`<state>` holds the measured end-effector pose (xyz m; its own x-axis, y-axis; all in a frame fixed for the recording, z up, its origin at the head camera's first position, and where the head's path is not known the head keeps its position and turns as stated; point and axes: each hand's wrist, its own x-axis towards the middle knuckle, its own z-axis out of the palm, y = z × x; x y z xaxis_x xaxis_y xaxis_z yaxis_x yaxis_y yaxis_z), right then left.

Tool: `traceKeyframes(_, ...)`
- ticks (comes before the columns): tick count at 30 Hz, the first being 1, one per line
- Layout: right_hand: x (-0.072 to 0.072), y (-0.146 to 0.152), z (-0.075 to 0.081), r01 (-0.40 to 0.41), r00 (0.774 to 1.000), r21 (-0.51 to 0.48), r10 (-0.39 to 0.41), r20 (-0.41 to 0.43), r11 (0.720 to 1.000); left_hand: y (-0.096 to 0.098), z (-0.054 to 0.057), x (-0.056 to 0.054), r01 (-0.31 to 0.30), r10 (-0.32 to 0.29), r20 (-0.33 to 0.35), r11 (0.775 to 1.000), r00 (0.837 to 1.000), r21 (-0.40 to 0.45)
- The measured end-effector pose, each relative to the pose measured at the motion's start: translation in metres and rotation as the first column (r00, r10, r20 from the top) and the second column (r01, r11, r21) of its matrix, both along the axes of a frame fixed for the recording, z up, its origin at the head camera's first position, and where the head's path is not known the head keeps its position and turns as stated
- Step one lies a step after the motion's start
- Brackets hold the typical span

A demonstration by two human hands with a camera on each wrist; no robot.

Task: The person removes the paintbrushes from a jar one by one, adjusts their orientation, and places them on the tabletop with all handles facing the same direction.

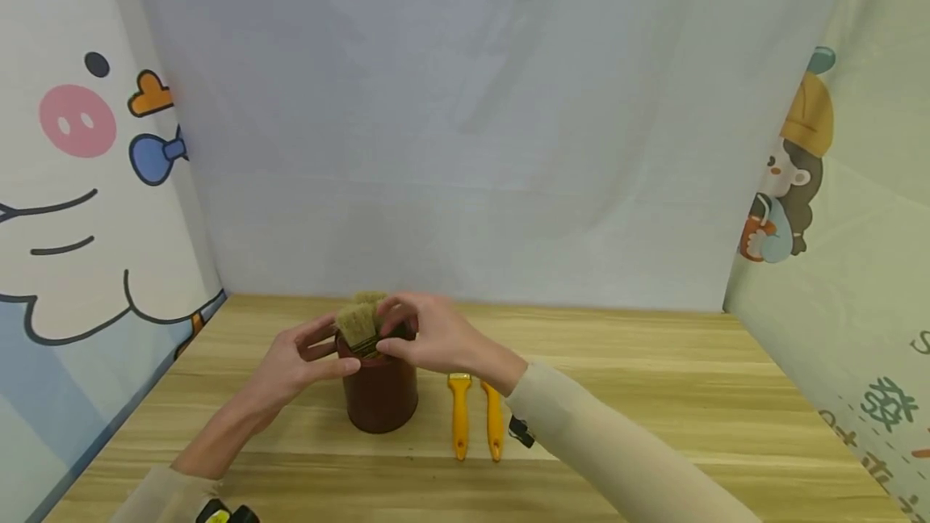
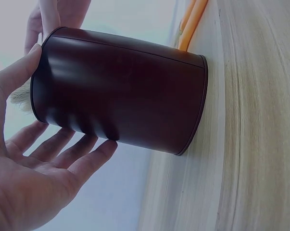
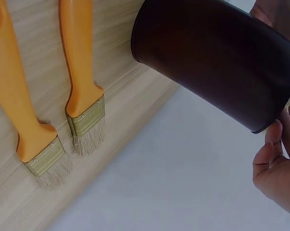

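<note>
A dark brown cylindrical container (image 1: 381,398) stands upright on the wooden table, with paintbrushes inside, bristles up. My left hand (image 1: 294,366) holds it from the left near the top; in the left wrist view the thumb is at the rim and the spread fingertips are against the side (image 2: 116,96). Over the opening, my right hand (image 1: 436,337) pinches a paintbrush (image 1: 358,324) by its metal band near the bristles. Its handle is hidden in the container. Another bristle head (image 1: 370,297) shows just behind.
Two flat paintbrushes with orange-yellow handles, one on the left (image 1: 460,418) and one on the right (image 1: 494,426), lie to the right of the container, bristles pointing away. A pale cloth (image 1: 465,144) hangs behind the table (image 1: 639,394), with printed cloths at both sides.
</note>
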<state>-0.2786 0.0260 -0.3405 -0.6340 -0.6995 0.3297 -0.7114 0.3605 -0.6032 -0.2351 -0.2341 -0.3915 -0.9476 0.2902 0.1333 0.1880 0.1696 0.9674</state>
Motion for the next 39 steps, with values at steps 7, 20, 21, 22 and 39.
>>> traceKeyframes(7, -0.001, -0.007, 0.0, -0.01, 1.0, 0.02, 0.01, 0.008, 1.0, 0.001, -0.001, -0.002, -0.002, 0.002, -0.014, 1.0, 1.0, 0.017)
traceKeyframes(20, -0.002, -0.013, -0.002, -0.025, 1.0, -0.015, 0.025, -0.018, 1.0, 0.001, 0.0, 0.0, -0.003, 0.003, -0.007, 1.0, 1.0, 0.025)
traceKeyframes(21, -0.002, -0.014, -0.002, -0.028, 0.999, -0.018, 0.028, -0.022, 0.999, 0.001, 0.0, 0.0, -0.003, 0.003, -0.006, 1.0, 1.0, 0.025)
traceKeyframes(22, -0.002, -0.014, -0.002, -0.029, 0.999, -0.019, 0.029, -0.03, 0.999, 0.001, 0.0, 0.0, -0.002, 0.002, -0.006, 1.0, 1.0, 0.026)
traceKeyframes(39, 0.0, -0.02, -0.001, -0.039, 0.998, -0.026, 0.037, -0.057, 0.999, -0.001, 0.001, 0.001, -0.011, 0.011, -0.004, 1.0, 1.0, 0.015)
